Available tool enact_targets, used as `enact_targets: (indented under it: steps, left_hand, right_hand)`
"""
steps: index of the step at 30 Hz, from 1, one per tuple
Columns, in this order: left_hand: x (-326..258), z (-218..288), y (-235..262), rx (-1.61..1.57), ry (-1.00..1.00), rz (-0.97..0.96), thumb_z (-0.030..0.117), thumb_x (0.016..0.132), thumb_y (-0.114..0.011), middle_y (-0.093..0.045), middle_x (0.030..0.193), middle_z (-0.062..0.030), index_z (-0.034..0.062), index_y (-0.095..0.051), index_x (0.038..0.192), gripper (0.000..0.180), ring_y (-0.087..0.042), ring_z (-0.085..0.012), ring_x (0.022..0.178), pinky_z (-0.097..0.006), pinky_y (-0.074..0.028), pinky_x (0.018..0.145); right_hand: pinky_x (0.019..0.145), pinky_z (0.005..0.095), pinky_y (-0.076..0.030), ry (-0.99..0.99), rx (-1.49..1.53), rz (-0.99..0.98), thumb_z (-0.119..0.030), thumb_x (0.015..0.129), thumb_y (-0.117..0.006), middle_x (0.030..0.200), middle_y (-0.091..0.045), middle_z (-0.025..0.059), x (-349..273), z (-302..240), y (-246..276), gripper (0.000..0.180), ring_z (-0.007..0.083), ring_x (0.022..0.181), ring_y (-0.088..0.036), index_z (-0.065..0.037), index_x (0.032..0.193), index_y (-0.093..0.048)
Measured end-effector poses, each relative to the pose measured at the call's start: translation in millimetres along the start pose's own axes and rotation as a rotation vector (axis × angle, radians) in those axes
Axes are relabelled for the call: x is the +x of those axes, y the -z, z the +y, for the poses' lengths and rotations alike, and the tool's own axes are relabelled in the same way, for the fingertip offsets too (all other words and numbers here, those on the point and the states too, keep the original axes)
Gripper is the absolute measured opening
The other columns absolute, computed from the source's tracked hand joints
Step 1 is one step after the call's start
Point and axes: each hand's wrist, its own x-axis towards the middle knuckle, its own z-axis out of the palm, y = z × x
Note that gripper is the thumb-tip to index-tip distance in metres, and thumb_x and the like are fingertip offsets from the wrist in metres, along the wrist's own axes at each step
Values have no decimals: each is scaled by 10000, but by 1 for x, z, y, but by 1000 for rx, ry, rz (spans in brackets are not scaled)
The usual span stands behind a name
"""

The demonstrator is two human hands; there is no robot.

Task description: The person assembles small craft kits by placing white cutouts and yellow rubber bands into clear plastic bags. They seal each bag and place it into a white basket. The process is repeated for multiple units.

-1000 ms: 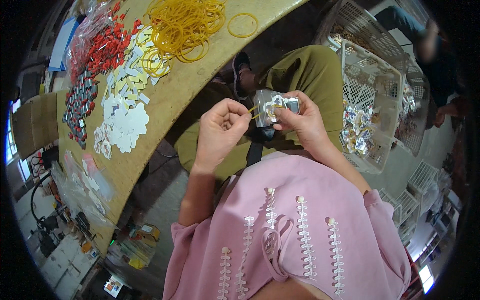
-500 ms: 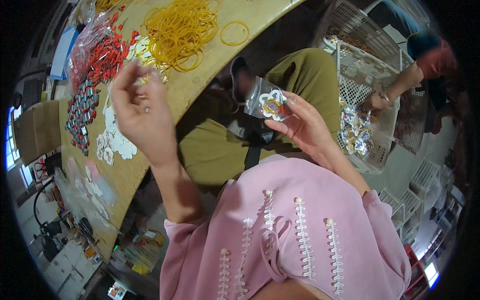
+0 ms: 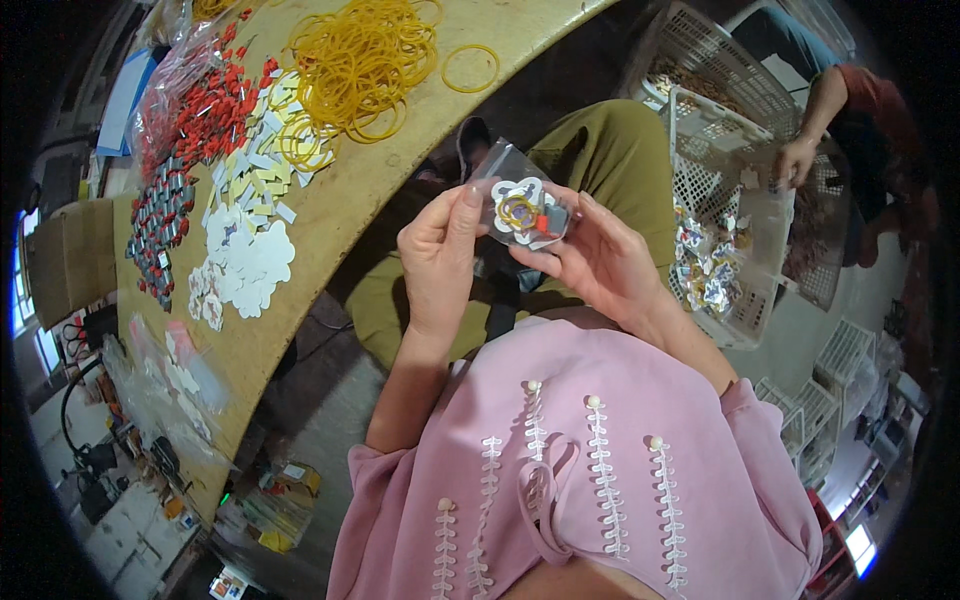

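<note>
Over my lap, both hands hold a small clear plastic bag (image 3: 519, 166). Inside it are a white flower-shaped card (image 3: 502, 190), a yellow rubber band (image 3: 512, 212) and a small red-and-grey part (image 3: 552, 217). My left hand (image 3: 440, 250) pinches the bag's left edge, thumb in front. At the opposite edge, my right hand (image 3: 610, 265) grips the bag between thumb and fingers, with some fingertips partly hidden behind it.
On the table (image 3: 335, 225) lie yellow rubber bands (image 3: 360, 60), red parts (image 3: 215, 110), grey-and-red pieces (image 3: 160, 225), small pale slips (image 3: 255, 155) and white cards (image 3: 250, 265). Filled bags lie in a white basket (image 3: 765, 270) at right. Another person's hand (image 3: 797, 160) is by its rim.
My left hand has come from above the table to the bag and taken its left edge. The red-and-grey part now shows clearly. The other person's hand has lifted out of the basket.
</note>
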Motion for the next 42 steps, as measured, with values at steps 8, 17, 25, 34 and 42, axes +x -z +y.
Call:
enact_targets:
  steps: [8, 17, 25, 34, 42]
  left_hand:
    - [-13, -2, 13, 71, -53, -140, 106, 962, -550, -685, 829, -28, -35, -697, 913, 209, -591, -63, 758, -227, -472, 684]
    - [-16, -2, 13, 267, -299, -208, 30, 867, -623, -686, 815, -100, -30, -687, 879, 89, -645, -158, 749, -286, -501, 707]
    - [-14, 2, 5, 314, -147, -234, 19, 806, -661, -641, 756, -81, -16, -647, 837, 48, -615, -162, 679, -276, -485, 630]
    - [-18, 0, -4, 560, -305, -294, -19, 772, -626, -510, 692, -70, 24, -523, 763, 112, -487, -184, 582, -303, -392, 547]
    - [-14, 3, -24, 442, -314, -483, -43, 750, -591, -544, 727, -85, 2, -526, 778, 84, -521, -174, 619, -274, -427, 585]
  right_hand:
    - [836, 227, -499, 300, -680, 107, -116, 929, -646, 1042, -660, 39, -1, -8, -2, 258, 93, 1005, -610, -23, 1166, -601]
    - [798, 234, -495, 270, -751, 91, -24, 901, -643, 902, -661, 18, -1, -8, 1, 66, 75, 833, -609, -29, 966, -643]
    - [648, 247, -510, 505, -1151, 153, -11, 863, -628, 792, -661, 55, -3, 8, -8, 45, 99, 730, -629, 1, 891, -661]
    - [588, 260, -475, 512, -1250, 97, -66, 846, -633, 751, -639, 60, -7, 1, 4, 69, 99, 678, -602, 0, 854, -613]
    - [632, 241, -529, 530, -756, 333, -53, 897, -614, 755, -629, 12, -39, -43, 47, 30, 85, 715, -633, -27, 884, -608]
